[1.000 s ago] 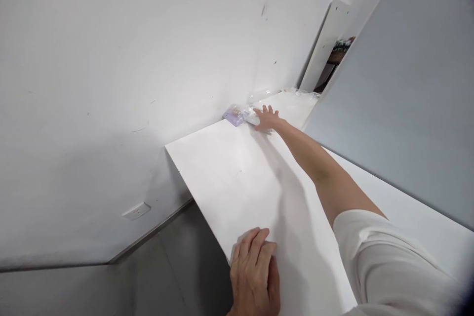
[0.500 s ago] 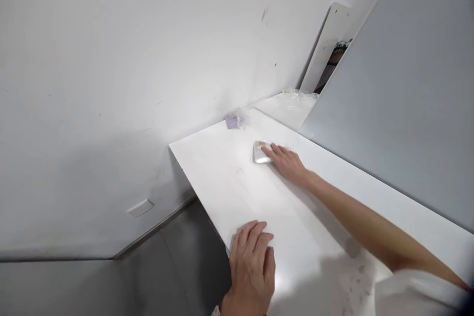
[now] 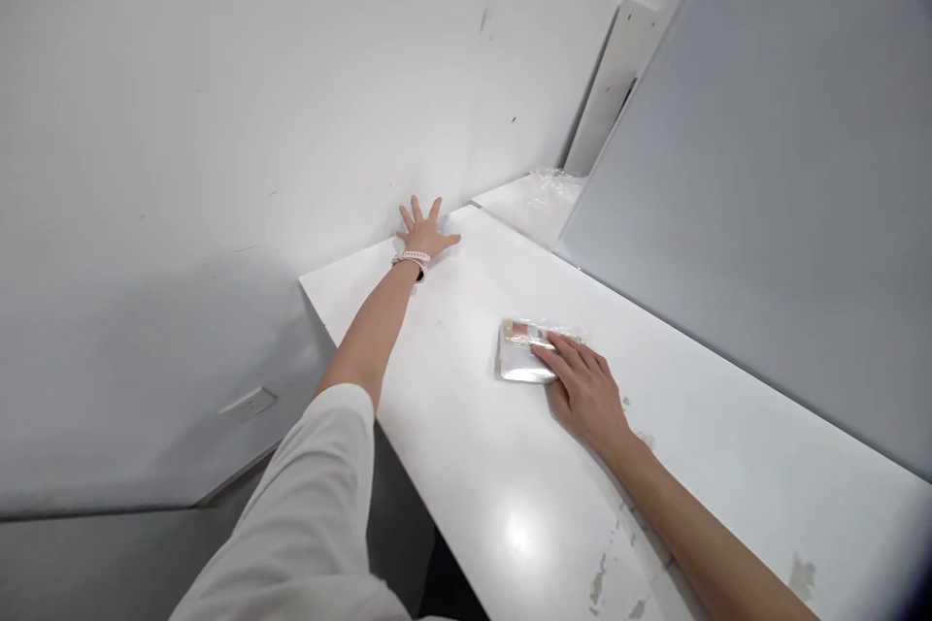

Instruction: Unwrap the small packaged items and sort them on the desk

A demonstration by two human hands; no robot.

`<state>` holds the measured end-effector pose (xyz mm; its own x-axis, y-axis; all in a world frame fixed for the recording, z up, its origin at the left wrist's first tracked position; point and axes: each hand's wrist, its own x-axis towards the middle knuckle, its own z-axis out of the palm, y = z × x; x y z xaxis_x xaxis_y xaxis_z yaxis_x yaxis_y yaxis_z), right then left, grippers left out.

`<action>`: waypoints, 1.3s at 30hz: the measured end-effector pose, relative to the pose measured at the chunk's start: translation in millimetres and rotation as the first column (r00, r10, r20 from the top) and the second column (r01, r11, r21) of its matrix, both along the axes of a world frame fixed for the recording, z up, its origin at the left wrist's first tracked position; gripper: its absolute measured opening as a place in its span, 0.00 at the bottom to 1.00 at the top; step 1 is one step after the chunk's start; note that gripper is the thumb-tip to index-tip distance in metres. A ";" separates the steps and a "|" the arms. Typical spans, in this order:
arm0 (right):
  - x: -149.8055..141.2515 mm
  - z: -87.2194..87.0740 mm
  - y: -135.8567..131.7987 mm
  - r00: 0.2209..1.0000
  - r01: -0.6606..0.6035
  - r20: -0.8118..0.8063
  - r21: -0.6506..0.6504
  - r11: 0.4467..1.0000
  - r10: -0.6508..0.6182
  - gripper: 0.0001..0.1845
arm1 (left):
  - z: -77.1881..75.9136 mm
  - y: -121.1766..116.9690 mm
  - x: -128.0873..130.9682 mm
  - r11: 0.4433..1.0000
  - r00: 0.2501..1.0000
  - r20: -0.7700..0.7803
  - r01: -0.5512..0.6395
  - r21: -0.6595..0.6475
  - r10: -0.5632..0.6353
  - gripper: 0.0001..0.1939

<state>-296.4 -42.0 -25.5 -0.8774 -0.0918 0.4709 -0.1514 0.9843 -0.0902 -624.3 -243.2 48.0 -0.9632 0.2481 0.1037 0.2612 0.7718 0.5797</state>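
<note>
A flat, shiny clear plastic packet (image 3: 524, 364) with a coloured strip along its top lies on the white tabletop (image 3: 466, 466). My right hand (image 3: 586, 393) grips its right side, fingers over the top; the thumb is mostly hidden. Far across, near the wall, my left hand (image 3: 426, 235) reaches out with fingers spread wide. It covers the spot of a small purple packet, of which only a faint purplish bit shows beside the fingers. A pale band and a watch (image 3: 414, 260) are on the left wrist.
A grey panel (image 3: 764, 194) rises along the table's right side. Behind it are crumpled clear plastic (image 3: 557, 182) and a leaning white board (image 3: 608, 87). A white wall (image 3: 218, 116) with a socket (image 3: 249, 405) bounds the far left. Worn patches (image 3: 597, 587) mark the tabletop.
My left hand has gone from the near table edge to the far corner, over the purple packet. My right hand and the clear packet now appear lower in view. The view has shifted slightly.
</note>
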 end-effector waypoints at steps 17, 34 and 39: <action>44.5 10.6 -8.3 0.937 -0.324 0.095 -0.128 0.937 0.337 0.28 | -30.2 -73.4 125.5 0.937 0.997 -0.020 0.082 0.341 -0.081 0.30; -104.9 55.6 40.7 0.756 0.448 0.644 -0.381 0.809 -0.115 0.51 | -47.0 -11.2 325.8 0.823 0.834 -0.038 0.533 -0.197 -0.550 0.45; -175.9 73.2 19.8 0.805 0.286 0.578 -0.576 0.765 0.134 0.26 | -42.5 -14.5 322.5 0.803 0.826 -0.030 0.539 -0.254 -0.564 0.44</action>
<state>-472.3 -22.3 47.6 -0.9772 0.1083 -0.1825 0.2070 0.6764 -0.7069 -301.8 -257.6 5.5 -0.6441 0.7621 0.0660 0.7285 0.5848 0.3567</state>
